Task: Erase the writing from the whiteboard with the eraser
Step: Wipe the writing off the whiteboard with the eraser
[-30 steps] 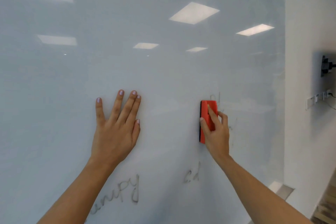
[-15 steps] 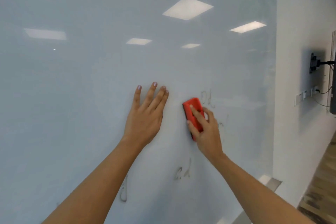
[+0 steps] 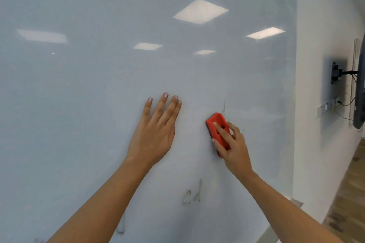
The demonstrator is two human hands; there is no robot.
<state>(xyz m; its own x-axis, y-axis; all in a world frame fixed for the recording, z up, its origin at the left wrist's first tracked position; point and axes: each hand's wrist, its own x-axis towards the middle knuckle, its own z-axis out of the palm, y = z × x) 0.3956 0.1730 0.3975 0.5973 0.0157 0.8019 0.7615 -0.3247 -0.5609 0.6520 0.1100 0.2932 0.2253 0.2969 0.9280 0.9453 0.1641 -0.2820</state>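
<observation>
**Pressing a red eraser to the whiteboard**

Holds the eraser (image 3: pixel 216 120) in the right grip (image 3: pixel 235 148), just right of the frame's centre, flat against the glossy whiteboard (image 3: pixel 98 85). Shows it as a bright orange-red block with a thin dark pad along the edge that faces the board, tilted so its upper end leans to the left. Lays the forefinger along its red back, with the thumb curled against the left edge and the other fingers round the right side. Covers its lower end with the palm.

Rests the left grip (image 3: pixel 153 136) open and flat on the board, just left of the eraser and apart from it, fingers straight and pointing up.

Leaves faint grey writing (image 3: pixel 191 196) resembling "cd" below the eraser in the lower middle of the frame. Leaves also a thin vertical stroke (image 3: pixel 224 105) just above the eraser's top corner, and a smudged stroke (image 3: pixel 121 227) beside the left forearm (image 3: pixel 102 203) near the bottom.

Reflects square ceiling lights (image 3: pixel 200 11) across the upper board. Takes in, along the right edge, a white wall (image 3: pixel 316 144) with a black bracket (image 3: pixel 335 74), the rim of a dark screen (image 3: pixel 360 94), wall sockets (image 3: pixel 327 105) and a strip of wooden floor (image 3: pixel 347 203).
</observation>
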